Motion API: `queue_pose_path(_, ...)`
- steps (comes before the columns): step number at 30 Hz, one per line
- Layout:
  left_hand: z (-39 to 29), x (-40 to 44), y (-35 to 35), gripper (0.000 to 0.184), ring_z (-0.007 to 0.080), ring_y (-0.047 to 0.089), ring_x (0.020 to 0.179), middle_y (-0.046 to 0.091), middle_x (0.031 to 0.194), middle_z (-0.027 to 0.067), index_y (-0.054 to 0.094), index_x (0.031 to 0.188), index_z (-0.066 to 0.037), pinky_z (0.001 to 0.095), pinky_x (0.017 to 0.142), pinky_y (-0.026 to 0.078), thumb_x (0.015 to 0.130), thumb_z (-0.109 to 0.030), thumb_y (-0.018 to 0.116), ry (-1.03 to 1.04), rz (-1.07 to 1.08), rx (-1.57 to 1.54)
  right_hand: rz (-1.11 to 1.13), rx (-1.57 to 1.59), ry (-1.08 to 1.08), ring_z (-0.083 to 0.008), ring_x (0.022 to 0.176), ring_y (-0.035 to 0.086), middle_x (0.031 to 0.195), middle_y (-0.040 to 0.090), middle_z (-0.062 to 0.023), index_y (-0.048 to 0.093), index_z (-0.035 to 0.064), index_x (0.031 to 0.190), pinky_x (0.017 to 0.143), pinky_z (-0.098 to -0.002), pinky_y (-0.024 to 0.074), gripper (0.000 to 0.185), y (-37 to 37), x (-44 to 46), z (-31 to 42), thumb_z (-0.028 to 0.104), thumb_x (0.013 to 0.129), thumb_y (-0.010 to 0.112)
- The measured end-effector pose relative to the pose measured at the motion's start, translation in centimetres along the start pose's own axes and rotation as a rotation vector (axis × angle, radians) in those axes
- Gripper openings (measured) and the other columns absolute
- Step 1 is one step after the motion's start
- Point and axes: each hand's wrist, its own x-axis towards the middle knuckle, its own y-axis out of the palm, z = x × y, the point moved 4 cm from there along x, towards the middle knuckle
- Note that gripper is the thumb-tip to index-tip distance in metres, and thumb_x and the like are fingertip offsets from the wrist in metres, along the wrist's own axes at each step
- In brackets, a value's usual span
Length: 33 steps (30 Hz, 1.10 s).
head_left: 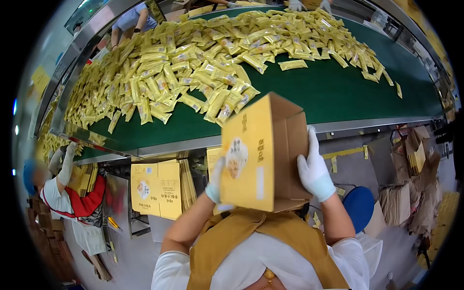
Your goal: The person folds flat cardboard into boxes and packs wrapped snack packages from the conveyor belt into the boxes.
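Observation:
Between my gloved hands is a yellow cardboard box (249,157), tilted on its side, with its brown open end facing right. My left hand (216,181) presses against the box's left side, its fingers partly hidden. The right hand (313,166) grips the edge of the open end, thumb towards the inside. What I see of the box's inside is bare cardboard. Just beyond the box, a heap of yellow wrapped snack packets (193,72) lies on the green conveyor belt (328,96).
Flattened yellow cartons (157,188) stand stacked below the belt at left. A blue round stool (358,209) is at my right, near brown cardboard sheets (396,205). A co-worker in a red apron (89,200) works at far left; others stand across the belt.

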Motion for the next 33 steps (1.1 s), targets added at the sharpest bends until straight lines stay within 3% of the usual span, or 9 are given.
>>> queue_pose_path(2,4.7,0.1,-2.6,0.064,0.0286,0.058,0.124,0.058,0.141,0.0124,0.04,0.151,-0.005,0.0382,0.106,0.047,0.106,-0.051,0.042,0.124,-0.174,0.058,0.21,-0.274,0.173,-0.0462,0.081,0.07,0.103,0.068,-0.0315,0.007,-0.0021,0.158,0.076,-0.0512,0.0557,0.086,-0.9,-0.3,1.5,0.009,0.087,0.054)
queue_pose_path(7,5.4,0.2,-12.0,0.029,0.0423,0.068,0.092,0.07,0.101,0.0263,0.064,0.116,-0.004,0.0455,0.08,0.055,0.097,-0.021,0.051,0.248,-0.239,1.941,0.261,-0.632,-0.014,-0.037,0.063,0.067,0.082,0.065,-0.0239,0.005,-0.012,0.155,0.058,-0.0471,0.0556,0.093,7.0,-1.0,4.5,0.012,0.082,0.058)
queue_pose_path(9,0.9,0.1,-8.4,0.029,0.0453,0.067,0.089,0.07,0.098,0.0254,0.066,0.111,-0.004,0.0495,0.078,0.054,0.098,-0.024,0.049,-0.099,-0.31,1.921,0.289,-0.703,-0.026,-0.0353,0.061,0.066,0.08,0.063,-0.0236,0.007,-0.0137,0.154,0.055,-0.0461,0.0547,0.094,8.9,-2.1,5.7,0.014,0.081,0.059)
queue_pose_path(13,-6.5,-3.1,-0.1,0.039,0.0463,0.065,0.085,0.068,0.089,0.0264,0.063,0.098,0.001,0.049,0.077,0.052,0.098,-0.037,0.053,0.259,-0.443,1.487,0.224,-0.52,-0.046,-0.0407,0.059,0.063,0.081,0.063,-0.0278,0.011,-0.0131,0.154,0.056,-0.0489,0.0538,0.087,8.3,-2.3,4.9,0.013,0.085,0.057)
queue_pose_path(18,-8.2,-3.8,-1.7,0.046,0.039,0.065,0.08,0.068,0.087,0.0252,0.066,0.093,0.004,0.0431,0.072,0.05,0.102,-0.039,0.051,-0.004,-0.292,1.429,0.206,-0.111,0.004,-0.052,0.066,0.062,0.104,0.064,-0.036,0.012,-0.0055,0.157,0.062,-0.0563,0.0523,0.075,5.5,-2.3,0.9,0.02,0.099,0.052)
queue_pose_path(22,-6.9,-5.0,-4.5,0.042,0.0223,0.064,0.083,0.073,0.093,0.0134,0.065,0.108,0.005,0.0389,0.077,0.05,0.105,-0.034,0.049,0.137,-0.405,0.727,0.047,0.284,-0.02,-0.0335,0.13,0.054,0.148,0.046,-0.0262,0.018,-0.0038,0.157,0.106,-0.0384,0.044,0.064,7.0,-2.5,-5.1,0.017,0.104,0.045)
queue_pose_path(26,-1.7,-2.9,-5.5,0.06,0.036,0.054,0.128,0.055,0.14,0.0262,0.027,0.156,0.001,0.0392,0.112,0.039,0.105,-0.024,0.048,0.305,-0.788,1.05,0.141,0.142,0.109,-0.0385,0.12,0.055,0.138,0.051,-0.0275,0.039,-0.0035,0.147,0.102,-0.0431,0.0446,0.047,14.4,-4.0,-11.4,0.015,0.104,0.042)
queue_pose_path(31,-5.6,3.4,-7.6,0.066,0.0461,0.041,0.136,0.039,0.151,0.029,0.034,0.153,-0.001,0.0465,0.114,0.035,0.092,-0.004,0.059,0.793,-0.655,1.6,-0.276,-0.195,-0.423,-0.0402,0.112,0.056,0.119,0.059,-0.0237,0.057,-0.0013,0.129,0.097,-0.0468,0.0464,0.036,9.9,9.5,-4.9,0.001,0.093,0.056)
queue_pose_path(33,-11.1,6.5,-7.0,0.064,0.0441,0.043,0.133,0.042,0.148,0.0272,0.044,0.146,0.0,0.0471,0.112,0.037,0.088,-0.009,0.069,0.867,-0.721,1.689,-0.164,-0.18,-0.503,-0.0381,0.113,0.057,0.122,0.061,-0.0195,0.059,0.0015,0.127,0.099,-0.0453,0.0454,0.034,9.0,16.2,-2.0,0.011,0.094,0.062)
